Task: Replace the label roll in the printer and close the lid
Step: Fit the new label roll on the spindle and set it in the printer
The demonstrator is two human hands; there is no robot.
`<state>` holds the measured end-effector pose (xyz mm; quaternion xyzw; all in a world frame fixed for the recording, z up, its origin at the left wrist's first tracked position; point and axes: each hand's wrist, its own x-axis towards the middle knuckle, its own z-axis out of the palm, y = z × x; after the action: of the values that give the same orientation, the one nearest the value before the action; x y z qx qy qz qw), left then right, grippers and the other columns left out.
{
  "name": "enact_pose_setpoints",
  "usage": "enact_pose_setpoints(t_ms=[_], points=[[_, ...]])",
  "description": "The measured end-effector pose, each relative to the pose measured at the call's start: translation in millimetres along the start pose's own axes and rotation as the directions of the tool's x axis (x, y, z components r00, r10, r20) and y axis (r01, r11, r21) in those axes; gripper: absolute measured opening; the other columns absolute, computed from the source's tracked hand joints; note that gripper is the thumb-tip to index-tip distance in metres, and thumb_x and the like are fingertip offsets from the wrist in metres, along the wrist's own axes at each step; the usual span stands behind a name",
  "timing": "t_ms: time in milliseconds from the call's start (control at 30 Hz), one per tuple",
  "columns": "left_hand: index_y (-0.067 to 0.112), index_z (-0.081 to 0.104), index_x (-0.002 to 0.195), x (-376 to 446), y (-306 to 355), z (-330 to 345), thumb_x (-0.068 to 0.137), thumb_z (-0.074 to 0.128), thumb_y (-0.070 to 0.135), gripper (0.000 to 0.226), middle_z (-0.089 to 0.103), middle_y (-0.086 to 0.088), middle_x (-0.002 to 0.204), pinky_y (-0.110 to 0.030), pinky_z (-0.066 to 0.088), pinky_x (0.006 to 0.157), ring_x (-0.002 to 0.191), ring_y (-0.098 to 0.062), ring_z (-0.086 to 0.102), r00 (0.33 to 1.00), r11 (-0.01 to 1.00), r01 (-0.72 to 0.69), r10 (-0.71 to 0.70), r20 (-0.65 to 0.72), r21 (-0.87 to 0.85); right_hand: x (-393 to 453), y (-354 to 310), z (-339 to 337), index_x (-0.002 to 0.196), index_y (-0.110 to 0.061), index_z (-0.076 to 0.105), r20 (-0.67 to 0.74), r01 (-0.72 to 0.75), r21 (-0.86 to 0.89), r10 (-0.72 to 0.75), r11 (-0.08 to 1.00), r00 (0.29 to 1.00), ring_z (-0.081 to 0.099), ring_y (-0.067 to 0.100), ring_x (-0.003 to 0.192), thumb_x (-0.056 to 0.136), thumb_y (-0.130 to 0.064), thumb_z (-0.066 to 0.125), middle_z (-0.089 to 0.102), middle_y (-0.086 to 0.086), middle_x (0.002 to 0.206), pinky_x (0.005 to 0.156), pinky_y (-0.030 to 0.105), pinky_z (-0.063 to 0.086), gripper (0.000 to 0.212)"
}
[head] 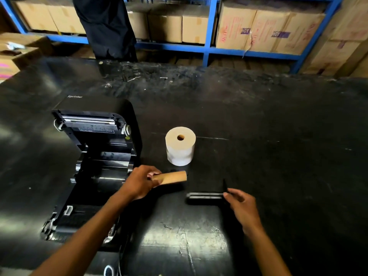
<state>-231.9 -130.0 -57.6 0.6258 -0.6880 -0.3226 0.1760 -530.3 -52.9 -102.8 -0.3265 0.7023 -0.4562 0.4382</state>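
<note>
Clearly the left hand [139, 181] is closed around the empty brown cardboard core [171, 177], while the right hand's [242, 206] fingertips pinch the black plastic spindle [205, 196]. Beyond both stands the full white label roll [180, 145], easily toppled. Left, the open black printer [95, 156] reads "Xprinter".

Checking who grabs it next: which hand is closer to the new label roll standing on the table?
Left. The left hand, holding the empty cardboard core, is just below-left of the label roll; the right hand is farther, below-right.
</note>
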Motion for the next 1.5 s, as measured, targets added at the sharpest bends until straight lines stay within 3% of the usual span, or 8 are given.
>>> enact_pose_setpoints(t_ms=[367, 500, 733, 967, 1067, 1233, 1367, 1500], points=[[0.013, 0.067, 0.111, -8, -2, 60, 0.079, 0.073, 0.023, 0.033, 0.071, -0.007, 0.108, -0.031, 0.048, 0.086, 0.1, -0.023, 0.063, 0.987, 0.99, -0.112, 0.1, 0.123, 0.091, -21, 19, 42, 0.096, -0.019, 0.072, 0.131, 0.21, -0.528, -0.165, 0.823, 0.977, 0.062, 0.019, 0.088, 0.077, -0.038, 0.071, 0.061, 0.005, 0.096, 0.082, 0.035, 0.053, 0.027], [0.006, 0.067, 0.112, 6, 5, 52, 0.083, 0.071, 0.015, 0.031, 0.071, -0.011, 0.109, -0.026, 0.047, 0.09, 0.099, -0.017, 0.064, 1.0, 0.978, 0.021, -0.019, 0.012, -0.209, -3, -12, 37, 0.096, -0.018, 0.072, 0.09, 0.229, -0.417, -0.211, 0.879, 0.973, 0.064, 0.021, 0.088, 0.078, -0.036, 0.072, 0.062, 0.007, 0.097, 0.078, 0.031, 0.052, 0.026], [0.012, 0.041, 0.14, 48, 24, 31, 0.094, 0.04, 0.053, 0.063, 0.051, -0.013, 0.136, -0.04, 0.042, 0.101, 0.127, -0.027, 0.049, 0.905, 0.494, 0.355, -0.394, 0.159, -0.794, 42, -103, 98, 0.129, -0.023, 0.055, 0.295, 0.514, -0.424, -0.423, 0.745, 0.857, 0.046, 0.024, 0.125, 0.08, -0.038, 0.067, 0.044, 0.009, 0.139, 0.101, 0.031, 0.038, 0.052], [0.02, 0.043, 0.14, 56, 28, 38, 0.091, 0.018, 0.065, 0.071, 0.044, -0.007, 0.149, -0.041, 0.032, 0.105, 0.137, -0.023, 0.037, 0.905, 0.482, 0.406, -0.328, 0.27, -0.777, 64, -102, 152, 0.132, -0.023, 0.037, 0.392, 0.524, -0.687, -0.351, 0.503, 0.85, 0.028, 0.038, 0.131, 0.079, -0.048, 0.066, -0.007, 0.011, 0.159, 0.098, 0.046, 0.042, 0.065], [0.019, 0.045, 0.138, 54, 31, 36, 0.092, 0.021, 0.063, 0.068, 0.048, -0.009, 0.145, -0.042, 0.035, 0.105, 0.133, -0.026, 0.042, 0.907, 0.498, 0.395, -0.342, 0.244, -0.772, 68, -101, 148, 0.13, -0.022, 0.041, 0.356, 0.496, -0.601, -0.345, 0.627, 0.868, 0.03, 0.034, 0.132, 0.079, -0.038, 0.068, -0.003, 0.006, 0.159, 0.101, 0.043, 0.041, 0.06], [0.018, 0.062, 0.119, 43, 49, 25, 0.091, 0.037, 0.059, 0.056, 0.064, -0.007, 0.125, -0.035, 0.038, 0.091, 0.103, -0.017, 0.058, 0.907, 0.505, 0.334, -0.401, 0.126, -0.796, 52, -113, 112, 0.104, -0.02, 0.064, 0.15, 0.235, -0.109, -0.217, 0.966, 0.965, 0.057, 0.019, 0.105, 0.076, -0.033, 0.074, 0.049, 0.01, 0.129, 0.096, 0.04, 0.051, 0.033], [0.028, 0.068, 0.113, 30, 73, 16, 0.077, 0.042, 0.076, 0.065, 0.073, 0.0, 0.113, -0.04, 0.043, 0.094, 0.106, -0.018, 0.063, 0.929, 0.46, 0.336, -0.309, 0.206, -0.822, 19, -113, 82, 0.1, -0.027, 0.063, 0.24, 0.057, 0.195, -0.104, 0.979, 0.965, 0.068, 0.017, 0.094, 0.079, -0.035, 0.072, 0.065, 0.004, 0.112, 0.074, 0.034, 0.062, 0.024], [0.033, 0.068, 0.106, 16, 93, 21, 0.073, 0.049, 0.076, 0.058, 0.077, -0.002, 0.101, -0.039, 0.052, 0.073, 0.093, -0.021, 0.071, 0.919, 0.274, 0.379, -0.227, 0.324, -0.884, -5, -102, 66, 0.111, -0.014, 0.06, 0.245, 0.062, 0.287, -0.135, 0.956, 0.96, 0.067, 0.024, 0.103, 0.081, -0.027, 0.071, 0.061, 0.013, 0.121, 0.082, 0.042, 0.06, 0.035]])
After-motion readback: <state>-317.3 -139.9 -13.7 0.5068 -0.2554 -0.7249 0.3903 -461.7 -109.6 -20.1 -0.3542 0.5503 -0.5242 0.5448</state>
